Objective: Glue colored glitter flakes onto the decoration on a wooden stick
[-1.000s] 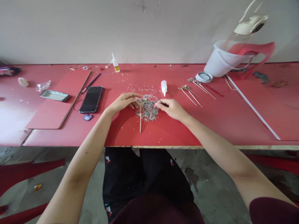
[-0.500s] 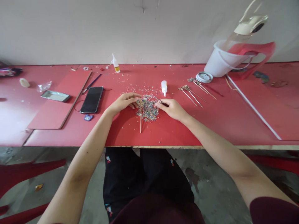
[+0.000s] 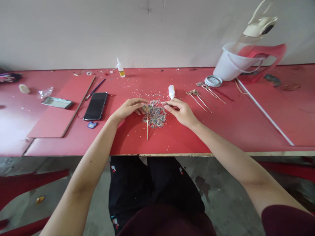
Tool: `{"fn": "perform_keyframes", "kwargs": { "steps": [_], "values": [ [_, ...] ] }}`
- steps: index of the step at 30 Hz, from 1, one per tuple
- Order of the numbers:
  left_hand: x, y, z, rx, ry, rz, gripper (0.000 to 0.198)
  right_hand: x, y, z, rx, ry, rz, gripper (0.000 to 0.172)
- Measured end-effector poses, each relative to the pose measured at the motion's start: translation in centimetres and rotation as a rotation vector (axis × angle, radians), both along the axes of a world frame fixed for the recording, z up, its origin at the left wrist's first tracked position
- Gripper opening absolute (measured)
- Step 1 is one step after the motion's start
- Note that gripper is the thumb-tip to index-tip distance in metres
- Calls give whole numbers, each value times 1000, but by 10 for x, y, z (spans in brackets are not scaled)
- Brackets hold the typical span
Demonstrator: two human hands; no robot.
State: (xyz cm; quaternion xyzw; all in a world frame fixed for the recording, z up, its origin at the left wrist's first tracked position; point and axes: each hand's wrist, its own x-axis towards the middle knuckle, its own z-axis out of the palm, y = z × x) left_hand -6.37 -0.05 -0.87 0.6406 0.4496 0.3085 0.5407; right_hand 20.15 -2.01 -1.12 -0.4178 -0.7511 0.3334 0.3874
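My left hand [image 3: 130, 107] is closed at the glittery head of a hair stick [image 3: 147, 126], whose thin metallic shaft points toward me. The stick's head overlaps a pile of tiny multicoloured sequin-like bits [image 3: 157, 116] on the red table. At the pile's right side, my right hand [image 3: 181, 112] pinches thin dark tweezers [image 3: 165, 103], mostly hidden by the fingers. Just behind that hand lies a white glue bottle [image 3: 171, 91]. Several finished-looking hair sticks [image 3: 198, 98] with ornamented heads lie to the right.
A second glue bottle [image 3: 120, 69] stands near the wall. On the left are a phone [image 3: 95, 106], a blue pen [image 3: 95, 88], a shallow tray [image 3: 57, 102] and a board [image 3: 59, 113]. A white bucket [image 3: 228, 64] holding a jug and a round lid [image 3: 213, 81] stand back right.
My right hand has shifted slightly, and its dark tool now lies nearer the pile's back right edge. My left hand still keeps the hair stick in place. The view has moved a little.
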Motion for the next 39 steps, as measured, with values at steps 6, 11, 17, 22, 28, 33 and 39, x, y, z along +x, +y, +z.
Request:
{"fn": "perform_keyframes", "kwargs": {
  "steps": [6, 11, 17, 22, 28, 33, 39],
  "values": [
    [0, 0, 1, 1, -9, -9, 29, 0, 0, -2, -54, 31, -9, 34],
    [0, 0, 1, 0, -15, -9, 28, 1, -1, 0, -109, 38, 6, 24],
    [-2, 1, -1, 4, -16, -19, 28, -1, -4, 4, -107, 12, 30, 19],
    [-2, 1, -1, 8, -12, -19, 30, -2, -4, 1, -117, -9, 58, 20],
    [-2, 1, 0, 7, -24, -21, 30, -1, -4, 5, -59, 3, 82, 16],
    [-1, 1, 0, 9, -9, -17, 30, -1, -5, 6, -46, -1, 98, 14],
    [-2, 1, 0, 14, -7, -27, 29, -1, -5, 4, -37, 6, 107, 14]
  ]
}}
